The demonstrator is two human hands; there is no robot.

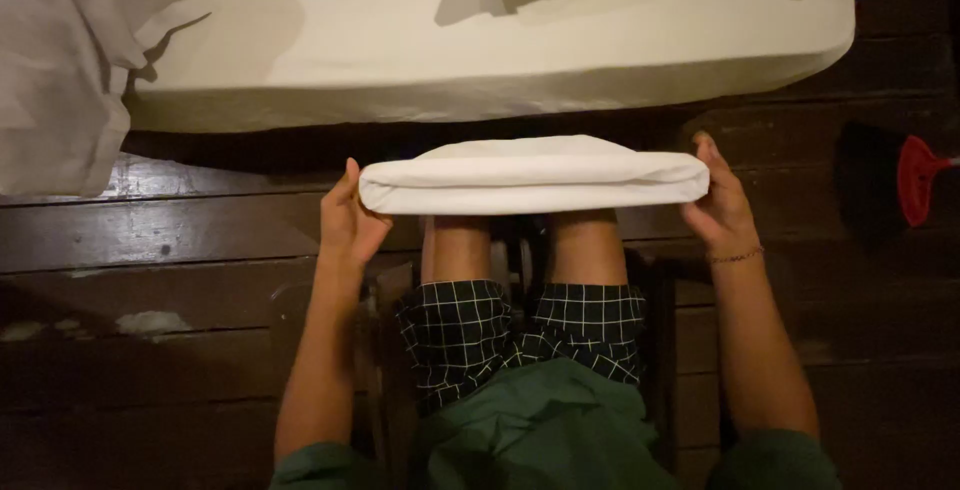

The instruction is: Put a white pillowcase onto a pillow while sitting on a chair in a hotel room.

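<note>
Dark plank floor [180, 240], white mattress [480, 40] ahead.
Your left hand [350, 220] and right hand [718, 202] clasp the folded white sheet's [530, 178] ends (level above your knees); keep it flat.

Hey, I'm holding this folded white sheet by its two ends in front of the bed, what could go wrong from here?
The folded sheet is pinched only at its ends by the left hand and right hand, so its unsupported middle may sag and the folds slip open. If it drops, it lands on the dark wooden floor, which shows pale smudges and could soil it.
</note>
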